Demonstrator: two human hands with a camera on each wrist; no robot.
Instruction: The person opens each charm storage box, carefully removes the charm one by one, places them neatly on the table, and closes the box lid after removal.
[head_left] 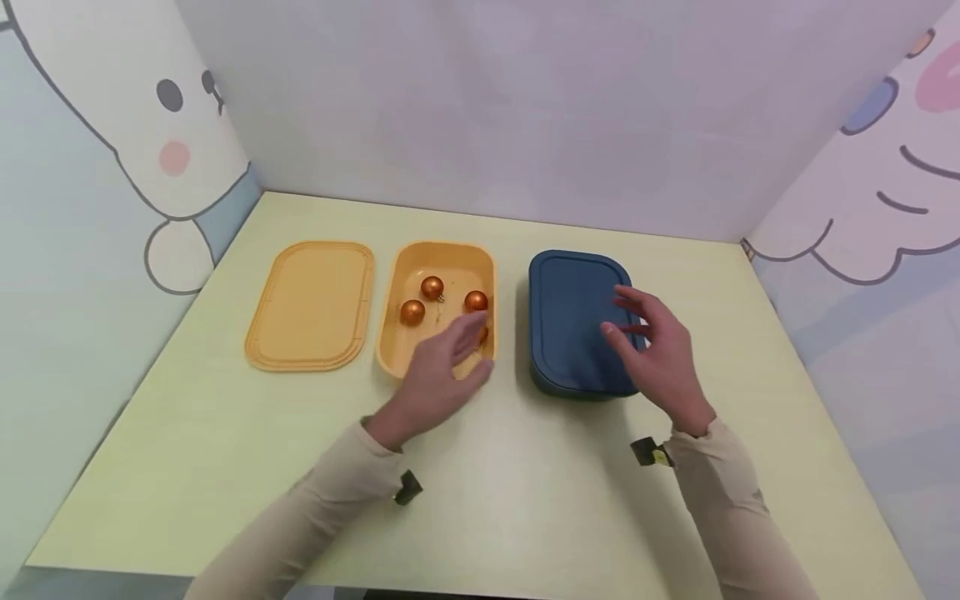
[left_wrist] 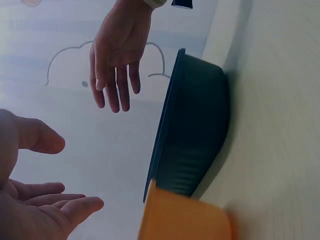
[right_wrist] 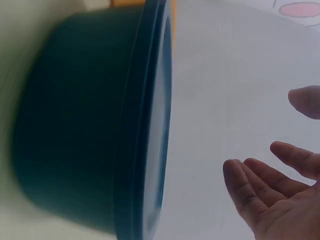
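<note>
My left hand point(head_left: 438, 375) hovers over the near right corner of an orange-yellow plastic box point(head_left: 392, 350), fingers relaxed and holding nothing. Inside the box lie several shiny copper-orange ball ornaments point(head_left: 432, 288), one partly hidden by that hand. Over the right side of a dark blue box with its lid point(head_left: 577, 321) on, my right hand point(head_left: 660, 354) is held with thumb and fingers spread apart and nothing between them. In the right wrist view, a gap shows between this hand's fingers point(right_wrist: 245, 195) and the lid's rim. The blue box's wall point(left_wrist: 200, 120) stands beyond the orange box in the left wrist view.
A flat orange-yellow lid point(head_left: 311, 304) lies on the pale green table point(head_left: 510, 500), left of the open box. Walls with cartoon drawings point(head_left: 172, 158) enclose the table at the back and both sides.
</note>
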